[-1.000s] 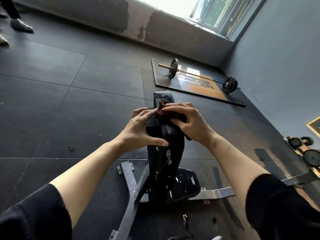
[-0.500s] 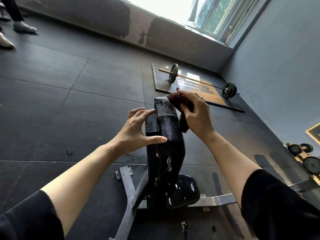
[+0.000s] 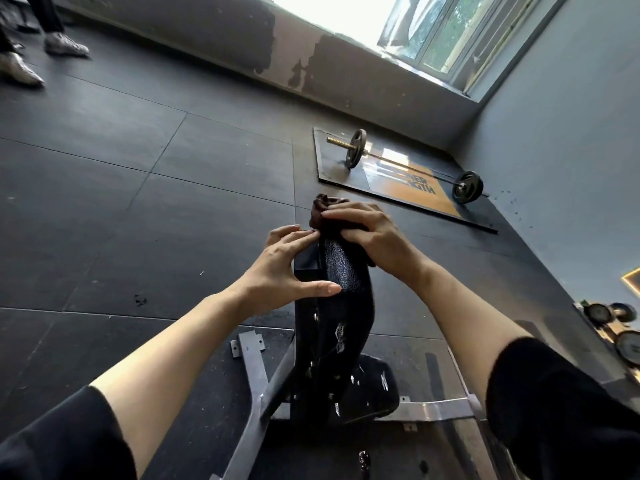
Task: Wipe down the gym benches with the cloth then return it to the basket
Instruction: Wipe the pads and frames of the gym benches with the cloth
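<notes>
You've got a dark maroon-brown cloth [image 3: 323,211] on a black bench pad [image 3: 341,271] w/ a pebbled grain and whitish cracks lower down. Frame [image 3: 251,362] is dull grey metal. Your sleeves [image 3: 554,403] are black. Floor [image 3: 138,150] is black mat tiles w/ thin seams. Platform [image 3: 408,185] is black w/ an orange centre panel & dark lettering; barbell plates [image 3: 467,192] are black.

Black mat floor [image 3: 104,209], bright window [image 3: 433,32] (corner).

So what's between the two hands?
In the head view, the top of the upright bench backrest sits between the left hand and right hand, which presses a dark cloth onto it.
</notes>
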Available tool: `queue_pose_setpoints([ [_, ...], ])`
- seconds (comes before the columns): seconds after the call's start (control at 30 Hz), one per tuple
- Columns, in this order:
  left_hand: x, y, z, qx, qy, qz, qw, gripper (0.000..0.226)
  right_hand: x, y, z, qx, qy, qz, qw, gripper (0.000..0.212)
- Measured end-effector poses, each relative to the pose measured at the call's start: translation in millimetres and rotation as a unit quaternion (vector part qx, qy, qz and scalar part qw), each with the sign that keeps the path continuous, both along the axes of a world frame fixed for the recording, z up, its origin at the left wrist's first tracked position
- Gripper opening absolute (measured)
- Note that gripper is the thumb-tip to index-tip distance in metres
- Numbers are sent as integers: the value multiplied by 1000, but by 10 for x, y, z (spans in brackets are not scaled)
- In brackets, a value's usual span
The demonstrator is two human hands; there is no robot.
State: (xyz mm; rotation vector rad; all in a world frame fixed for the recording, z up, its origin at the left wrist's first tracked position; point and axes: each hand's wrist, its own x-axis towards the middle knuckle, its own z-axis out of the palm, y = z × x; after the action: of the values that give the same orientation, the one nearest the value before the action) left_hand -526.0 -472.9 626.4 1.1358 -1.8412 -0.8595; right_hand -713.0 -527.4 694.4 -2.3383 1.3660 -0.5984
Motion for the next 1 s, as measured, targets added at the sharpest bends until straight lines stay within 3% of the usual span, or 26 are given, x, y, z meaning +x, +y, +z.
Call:
queue_pose_setpoints([
  [0.23,5,-17,-18,-12,1,-9,1000,112,79,-393,-15,-5,-2,-10,1000,43],
  [0.5,-11,0,-60,-10,9,1,1000,109,-52,-60,-104,-61,6,17,998,36],
  [0.63,-6,7,-33,-23,-8,2,1000,106,113,-442,-48,-19,16,-33,999,40],
  [0.83,-48,150,-23,-76,-5,64,995,95,-6,3,-101,-6,-27,-15,1000,36],
  [1.0,-104,280,-23,-119,-12,133,984,76,65,-99,-49,-48,15,-30,998,39],
])
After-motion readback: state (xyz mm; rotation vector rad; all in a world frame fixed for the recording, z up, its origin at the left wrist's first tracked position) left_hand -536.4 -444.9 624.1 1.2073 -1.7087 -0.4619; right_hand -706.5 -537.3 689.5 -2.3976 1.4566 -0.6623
